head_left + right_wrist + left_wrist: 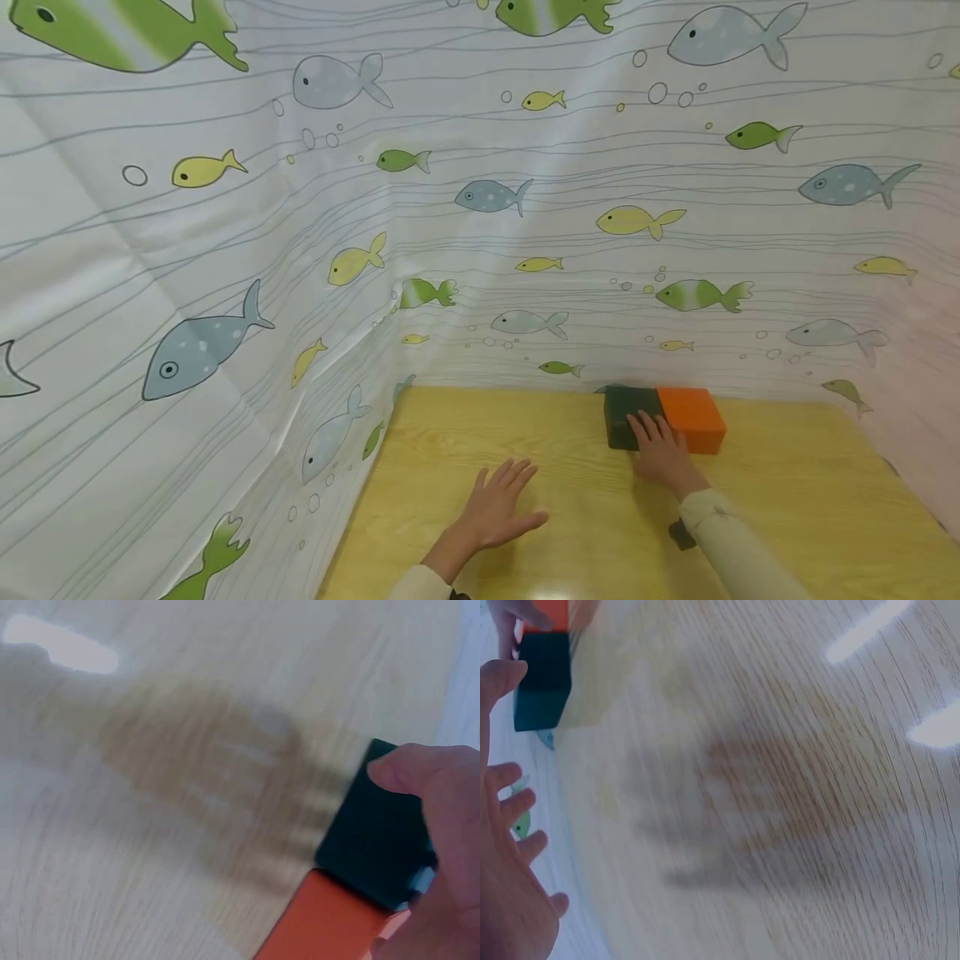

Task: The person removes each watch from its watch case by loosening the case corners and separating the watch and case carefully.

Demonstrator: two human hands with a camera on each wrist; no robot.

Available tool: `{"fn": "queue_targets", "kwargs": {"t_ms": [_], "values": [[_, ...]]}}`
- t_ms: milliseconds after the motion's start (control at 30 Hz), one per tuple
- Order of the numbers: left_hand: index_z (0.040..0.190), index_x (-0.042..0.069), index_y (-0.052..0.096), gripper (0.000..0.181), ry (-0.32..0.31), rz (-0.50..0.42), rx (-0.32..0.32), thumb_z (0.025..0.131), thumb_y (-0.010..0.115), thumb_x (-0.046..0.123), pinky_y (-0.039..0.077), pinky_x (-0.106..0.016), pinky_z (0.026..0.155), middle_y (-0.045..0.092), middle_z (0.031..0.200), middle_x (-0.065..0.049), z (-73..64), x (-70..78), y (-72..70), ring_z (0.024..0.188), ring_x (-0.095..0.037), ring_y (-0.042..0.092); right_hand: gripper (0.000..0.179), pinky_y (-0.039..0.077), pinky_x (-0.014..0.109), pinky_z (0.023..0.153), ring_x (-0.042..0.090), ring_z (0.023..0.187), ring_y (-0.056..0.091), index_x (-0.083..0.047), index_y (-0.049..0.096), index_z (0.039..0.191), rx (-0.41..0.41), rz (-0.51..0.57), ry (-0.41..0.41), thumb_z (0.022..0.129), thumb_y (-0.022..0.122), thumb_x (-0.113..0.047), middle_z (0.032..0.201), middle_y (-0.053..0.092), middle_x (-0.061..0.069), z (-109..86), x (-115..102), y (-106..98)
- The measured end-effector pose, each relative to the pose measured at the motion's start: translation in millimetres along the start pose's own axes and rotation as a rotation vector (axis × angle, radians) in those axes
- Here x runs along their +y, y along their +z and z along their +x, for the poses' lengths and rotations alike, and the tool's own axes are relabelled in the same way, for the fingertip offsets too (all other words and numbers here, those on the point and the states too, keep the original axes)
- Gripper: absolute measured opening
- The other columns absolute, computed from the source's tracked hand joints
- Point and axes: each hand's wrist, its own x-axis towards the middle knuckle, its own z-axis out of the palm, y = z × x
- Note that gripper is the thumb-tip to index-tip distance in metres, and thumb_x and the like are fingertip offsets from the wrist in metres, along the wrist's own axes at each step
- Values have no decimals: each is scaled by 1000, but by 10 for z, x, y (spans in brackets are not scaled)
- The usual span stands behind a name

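Observation:
Two blocks stand side by side at the far edge of the table, a dark green one (633,400) on the left and an orange one (693,408) on the right. My right hand (663,454) is at their near side, fingers extended over the dark green block close to where the two meet. In the right wrist view, the thumb overlaps the top of the dark green block (375,832), with the orange block (322,922) below it. My left hand (495,512) hovers palm down over the table, fingers spread and holding nothing.
The yellow wood-grain table (570,483) ends at a white sheet (465,250) printed with fish, which rises behind the blocks and along the left. A pinkish sheet (922,358) borders the right side. A small black piece (681,535) shows beside the right sleeve.

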Motion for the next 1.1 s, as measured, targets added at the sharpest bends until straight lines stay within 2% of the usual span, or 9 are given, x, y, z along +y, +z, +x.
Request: {"fn": "queue_targets", "kwargs": {"t_ms": [100, 300, 467, 567, 700, 800, 900, 1100], "values": [[157, 20, 41, 77, -20, -10, -10, 95, 52, 65, 26, -71, 120, 41, 165, -2, -16, -2, 16, 155, -31, 35, 70, 30, 83, 104, 56, 141, 34, -2, 37, 152, -11, -14, 7, 92, 72, -16, 158, 36, 29, -51, -14, -24], [156, 17, 43, 77, -11, -27, 5, 95, 53, 64, 27, -73, 118, 44, 163, -6, -36, -9, 45, 153, -35, 38, 84, 26, 86, 104, 56, 143, 32, -2, 37, 153, -30, 6, 34, 81, 76, -17, 160, 34, 29, -44, -23, 3], [155, 16, 44, 78, 6, -4, 23, 95, 52, 65, 30, -73, 116, 46, 162, -7, -22, -31, 89, 150, -37, 40, 88, 26, 86, 105, 57, 144, 30, -1, 36, 153, -68, 6, 61, 75, 73, -15, 160, 33, 29, -31, -96, -106], [156, 14, 43, 78, -2, 3, 10, 95, 54, 63, 29, -72, 117, 46, 161, -9, -32, -33, 82, 150, -38, 40, 87, 30, 85, 102, 57, 140, 34, 0, 39, 150, -81, -22, 62, 75, 78, -19, 157, 35, 30, -37, -190, -181], [156, 13, 42, 79, -22, -2, -18, 95, 55, 60, 28, -71, 119, 45, 162, -8, -51, -9, 39, 151, -38, 39, 86, 39, 80, 96, 56, 132, 42, 2, 44, 144, -60, -82, 56, 72, 82, -24, 151, 41, 32, -52, -295, -186], [156, 12, 42, 78, -23, -5, -30, 95, 56, 59, 28, -71, 119, 45, 162, -9, -53, 6, 20, 151, -38, 39, 81, 43, 76, 94, 55, 127, 46, 3, 47, 141, -20, -113, 48, 71, 81, -22, 148, 44, 33, -63, -314, -142], [156, 11, 42, 78, -14, -10, -32, 95, 57, 57, 28, -73, 118, 46, 161, -11, -52, -7, 37, 151, -39, 39, 78, 41, 75, 95, 54, 126, 45, 2, 47, 140, -6, -125, 41, 72, 79, -20, 145, 45, 33, -62, -280, -102], [156, 13, 41, 80, 1, -9, -13, 96, 50, 65, 28, -73, 117, 47, 160, -11, -42, -64, 121, 150, -39, 39, 75, 37, 77, 96, 54, 128, 42, 0, 47, 139, 12, -84, 61, 73, 78, -13, 145, 44, 31, -14, -164, -39]]}}
